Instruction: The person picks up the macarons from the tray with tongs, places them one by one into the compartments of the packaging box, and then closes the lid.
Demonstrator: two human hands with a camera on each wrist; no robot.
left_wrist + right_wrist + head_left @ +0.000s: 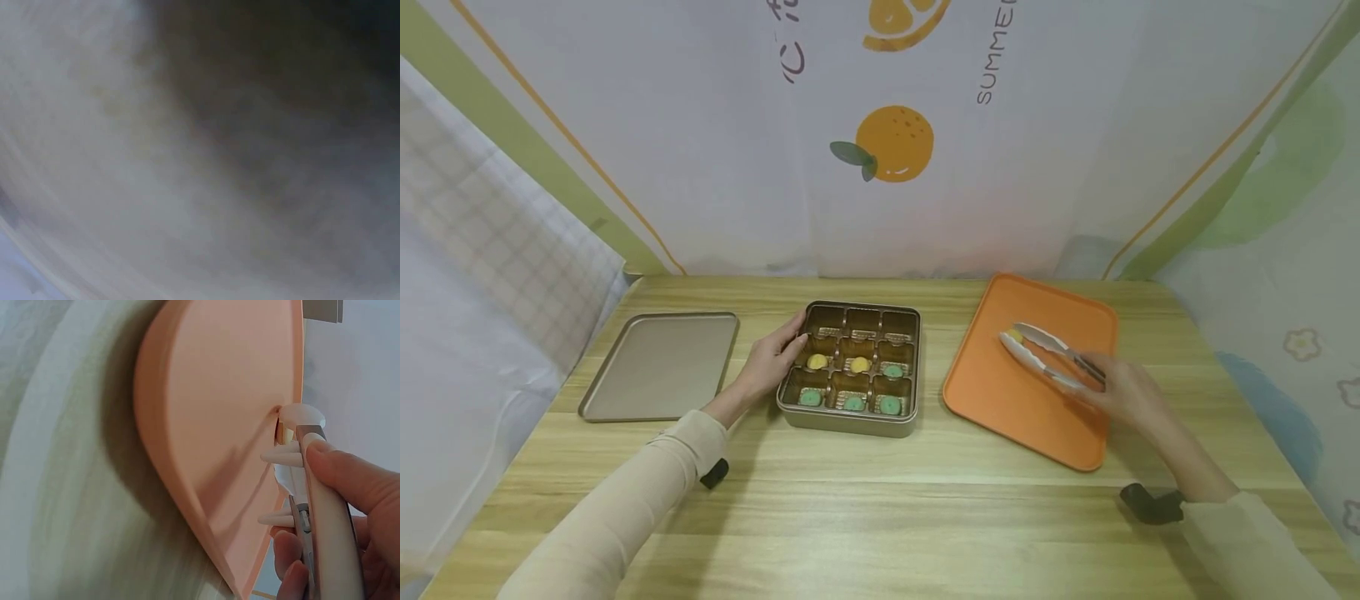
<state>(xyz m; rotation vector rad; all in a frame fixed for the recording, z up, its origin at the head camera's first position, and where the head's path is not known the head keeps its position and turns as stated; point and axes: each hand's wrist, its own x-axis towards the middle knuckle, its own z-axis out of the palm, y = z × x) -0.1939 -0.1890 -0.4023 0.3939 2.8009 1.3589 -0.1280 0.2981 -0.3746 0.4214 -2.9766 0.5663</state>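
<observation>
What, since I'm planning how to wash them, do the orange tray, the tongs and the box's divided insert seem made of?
Orange tray: probably plastic, matte, from its even colour and rounded, moulded-looking corners.
Tongs: the pale handle looks like smooth, satin plastic; its darker edge could be metal or more plastic.
Divided insert: likely thin, glossy plastic, given its bright highlights and shaped compartments.

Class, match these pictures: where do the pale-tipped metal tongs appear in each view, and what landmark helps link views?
Head: right of centre, the pale-tipped metal tongs are over the orange rectangular tray, in the right hand.
Left wrist: too blurred; no tongs can be made out.
Right wrist: right side, the tongs run down to the bottom edge.
Landmark: the orange tray, shared by head and right wrist only.
</observation>
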